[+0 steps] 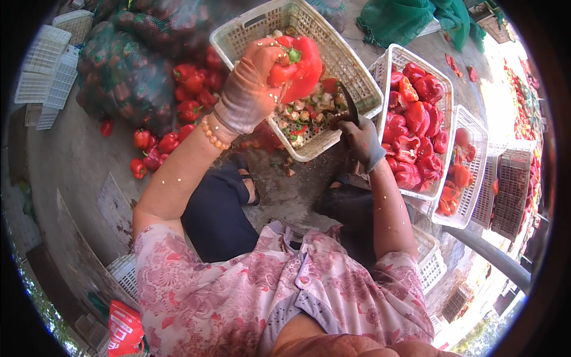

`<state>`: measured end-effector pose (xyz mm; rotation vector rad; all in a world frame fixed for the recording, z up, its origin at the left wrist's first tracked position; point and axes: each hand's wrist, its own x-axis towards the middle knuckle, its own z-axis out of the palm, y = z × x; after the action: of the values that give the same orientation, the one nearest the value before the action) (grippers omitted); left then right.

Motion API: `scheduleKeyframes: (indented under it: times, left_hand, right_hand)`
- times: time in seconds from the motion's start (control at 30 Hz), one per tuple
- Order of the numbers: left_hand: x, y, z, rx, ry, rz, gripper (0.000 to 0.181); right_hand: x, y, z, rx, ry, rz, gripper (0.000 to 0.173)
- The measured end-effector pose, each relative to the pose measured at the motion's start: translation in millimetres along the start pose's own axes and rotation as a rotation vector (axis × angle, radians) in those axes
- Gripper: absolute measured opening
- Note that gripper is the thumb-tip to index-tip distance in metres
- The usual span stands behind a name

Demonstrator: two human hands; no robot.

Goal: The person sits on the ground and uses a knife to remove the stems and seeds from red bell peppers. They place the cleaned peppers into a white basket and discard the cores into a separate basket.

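Observation:
My gloved left hand (pixel 252 85) grips a large red bell pepper (pixel 299 73) by its side, with the green stem turned up beside my fingers. Pale seeds cling to the glove and to both forearms. In my gloved right hand (pixel 362 138) is a knife with a dark curved blade (pixel 349 103), its tip pointing away from me. Both hands are over a white plastic crate (pixel 308 154), tilted before me. Inside it lie cut pepper cores (pixel 308 109), with seeds and green stems among them.
Whole red peppers (pixel 192 85) lie on the concrete floor at left, beside full mesh sacks (pixel 125 76). A white crate of cut red peppers (pixel 417 120) stands at right, near another crate (pixel 475 187) with fewer pieces. Green netting (pixel 397 20) lies at the back.

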<state>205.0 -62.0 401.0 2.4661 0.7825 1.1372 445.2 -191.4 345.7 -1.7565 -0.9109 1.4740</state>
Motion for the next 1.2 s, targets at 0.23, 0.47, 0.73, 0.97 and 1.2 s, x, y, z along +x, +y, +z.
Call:
scheduleKeyframes:
  times: [0.23, 0.47, 0.73, 0.97, 1.2]
  left_hand:
    - [-31.9, 60.8, 62.9, -0.207, -0.236, 0.064, 0.048]
    - [-75.3, 65.4, 112.0, -0.936, -0.061, -0.638, 0.062]
    - [-82.1, 50.7, 120.9, -0.903, -0.197, -0.642, 0.06]
    - [-77.2, 46.4, 111.6, -1.103, -0.25, -0.657, 0.053]
    - [-56.4, 44.0, 113.9, -0.368, -0.162, -0.359, 0.047]
  right_hand:
    - [-19.2, -15.2, -7.7, 0.476, -0.289, 0.069, 0.047]
    - [-18.1, 1.8, -1.8, 0.338, -0.168, -0.178, 0.055]
    - [-15.5, 5.6, -23.9, 0.287, -0.22, 0.064, 0.029]
    - [-4.6, 29.0, -51.4, 0.375, -0.394, 0.165, 0.03]
    - [-10.8, 6.4, -59.2, 0.087, -0.285, 0.135, 0.034]
